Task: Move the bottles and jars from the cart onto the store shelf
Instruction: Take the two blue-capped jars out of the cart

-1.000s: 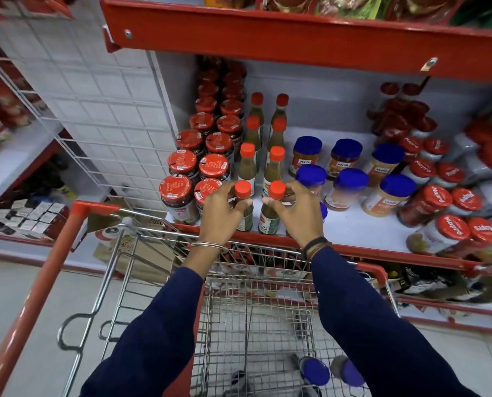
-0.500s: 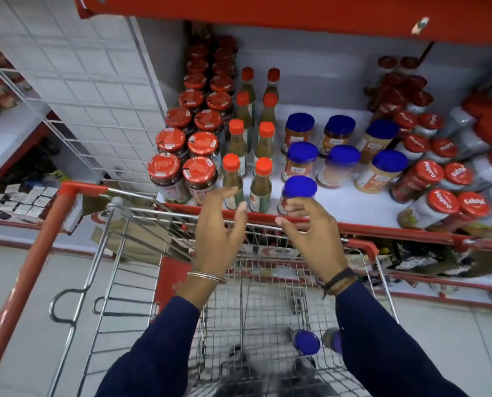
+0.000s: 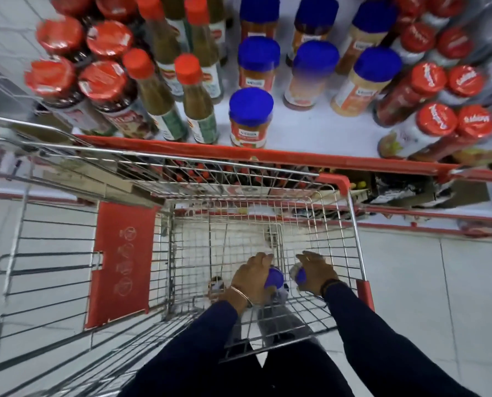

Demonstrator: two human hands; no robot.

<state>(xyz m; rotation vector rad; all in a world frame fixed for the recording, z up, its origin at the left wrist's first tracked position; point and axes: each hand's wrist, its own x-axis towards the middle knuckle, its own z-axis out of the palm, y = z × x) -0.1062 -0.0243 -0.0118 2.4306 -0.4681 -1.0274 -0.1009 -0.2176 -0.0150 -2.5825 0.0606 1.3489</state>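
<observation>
Both hands are down inside the wire cart (image 3: 350,224). My left hand (image 3: 252,277) closes over a blue-lidded jar (image 3: 274,277) lying on the cart floor. My right hand (image 3: 315,272) closes over a second blue-lidded jar (image 3: 299,275) beside it. Motion blur hides both jar bodies. Above the cart, the white store shelf (image 3: 302,136) holds a blue-lidded jar at its front edge (image 3: 250,118), more blue-lidded jars behind, orange-capped green sauce bottles (image 3: 194,98) and red-lidded dark jars (image 3: 104,90) at the left.
Red-lidded jars (image 3: 436,121) crowd the shelf's right side. A red shelf lip (image 3: 325,160) runs just above the cart's far rim. The cart's red fold-down seat flap (image 3: 121,262) stands left of the basket. Bare white shelf shows right of the front blue-lidded jar.
Both hands have left the orange-capped bottles on the shelf, pulled back and dropped into the cart onto two blue-lidded jars. The view has tilted downward.
</observation>
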